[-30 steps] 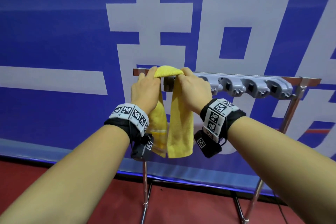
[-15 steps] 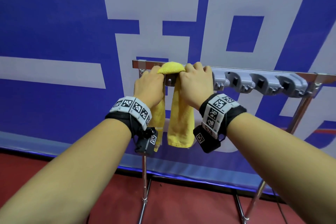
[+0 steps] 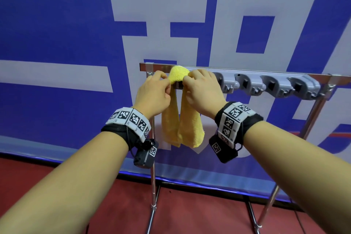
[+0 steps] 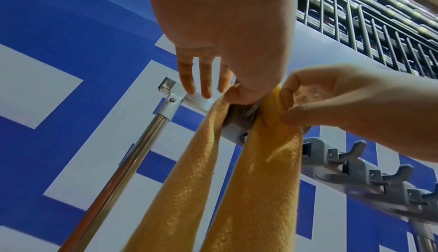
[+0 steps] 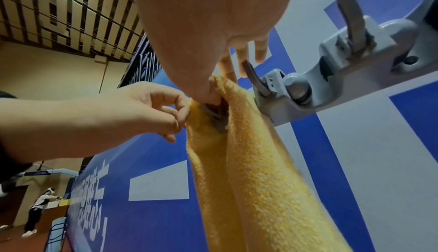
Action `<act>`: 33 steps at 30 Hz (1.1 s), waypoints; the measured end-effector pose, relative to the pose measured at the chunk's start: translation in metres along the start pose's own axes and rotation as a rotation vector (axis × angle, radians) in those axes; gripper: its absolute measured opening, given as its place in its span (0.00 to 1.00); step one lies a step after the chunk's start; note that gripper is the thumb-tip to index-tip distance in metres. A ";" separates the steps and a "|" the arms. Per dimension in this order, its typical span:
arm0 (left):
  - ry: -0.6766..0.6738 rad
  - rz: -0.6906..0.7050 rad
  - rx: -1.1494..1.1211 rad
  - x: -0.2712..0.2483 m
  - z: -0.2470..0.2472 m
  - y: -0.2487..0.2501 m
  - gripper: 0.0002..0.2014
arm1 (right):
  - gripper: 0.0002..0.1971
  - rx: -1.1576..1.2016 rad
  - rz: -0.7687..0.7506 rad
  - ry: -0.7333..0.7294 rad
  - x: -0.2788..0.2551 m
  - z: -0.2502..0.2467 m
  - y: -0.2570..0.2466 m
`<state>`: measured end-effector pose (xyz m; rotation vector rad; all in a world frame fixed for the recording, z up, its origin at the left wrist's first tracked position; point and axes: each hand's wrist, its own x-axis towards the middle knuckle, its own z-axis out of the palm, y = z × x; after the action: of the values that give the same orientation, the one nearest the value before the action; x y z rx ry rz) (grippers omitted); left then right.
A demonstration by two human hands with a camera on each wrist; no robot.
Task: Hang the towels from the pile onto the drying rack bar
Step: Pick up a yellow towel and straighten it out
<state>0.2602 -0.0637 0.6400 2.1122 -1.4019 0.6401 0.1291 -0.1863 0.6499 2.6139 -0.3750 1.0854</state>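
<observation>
Towel: a yellow towel (image 3: 188, 119) is draped over the drying rack bar (image 3: 157, 66) near its left end, with 2 halves hanging down side by side; the fold bulges up on top of the bar.
Left hand: the left hand (image 3: 152, 95) pinches the left side of the fold between thumb and forefinger, while the other fingers reach out almost straight toward the bar (plain in the left wrist view).
Right hand: the right hand (image 3: 202, 93) pinches the right side of the fold with curled fingers, just beside the left hand, with the towel's top between them.
Hook strip: a grey hook strip (image 3: 269, 84) is fixed along the bar to the right of the towel; 1 grey hook sits between the 2 hanging halves, seen from the right wrist.
Rack legs: the chrome posts (image 3: 152, 186) stand on a red floor (image 3: 199, 214).
Backdrop: a blue banner (image 3: 57, 24) with large white characters fills the wall behind the rack.
Wristbands: each wrist carries a black band with black-and-white square markers.
</observation>
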 end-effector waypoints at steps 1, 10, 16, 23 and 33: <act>0.041 0.005 -0.016 0.000 0.000 0.001 0.04 | 0.04 0.019 0.000 0.021 0.001 -0.001 -0.002; 0.120 -0.046 -0.030 0.014 0.008 0.006 0.12 | 0.11 -0.036 0.109 -0.090 0.016 0.001 0.000; 0.130 -0.046 -0.025 0.026 0.012 0.002 0.07 | 0.09 -0.078 0.121 -0.070 0.019 0.007 0.009; 0.120 -0.021 0.044 0.024 0.016 0.003 0.04 | 0.06 -0.131 0.079 -0.031 0.018 0.014 0.011; -0.053 -0.064 0.072 0.004 0.005 0.005 0.07 | 0.09 -0.078 0.031 -0.119 0.000 -0.004 0.003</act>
<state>0.2568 -0.0709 0.6398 2.2358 -1.3521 0.6220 0.1255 -0.1875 0.6526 2.6181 -0.4753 0.9086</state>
